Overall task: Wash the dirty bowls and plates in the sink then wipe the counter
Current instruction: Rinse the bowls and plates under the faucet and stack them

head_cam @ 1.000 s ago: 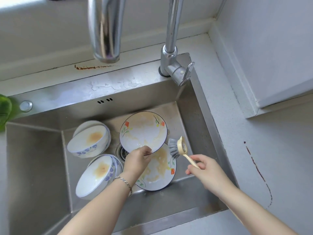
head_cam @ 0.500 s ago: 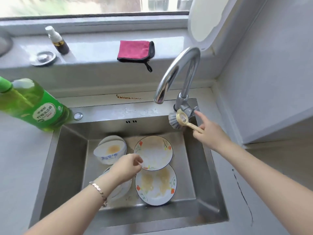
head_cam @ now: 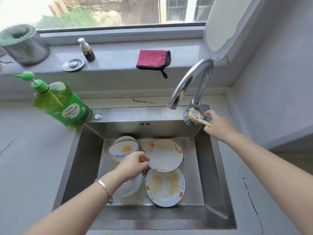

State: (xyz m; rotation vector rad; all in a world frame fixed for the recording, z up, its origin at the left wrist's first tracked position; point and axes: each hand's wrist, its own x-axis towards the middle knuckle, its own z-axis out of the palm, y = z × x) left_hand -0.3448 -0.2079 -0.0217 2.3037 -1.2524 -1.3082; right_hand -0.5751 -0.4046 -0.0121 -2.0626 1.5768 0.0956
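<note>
In the stainless steel sink lie two white round plates with flower prints and two white bowls with blue pattern. The left hand pinches the left rim of the upper plate, which lies partly over the stained lower plate. One stained bowl is beside it; the other bowl is partly hidden under the left wrist. The right hand is closed on the beige handle of a dish brush, near the base of the chrome faucet.
</note>
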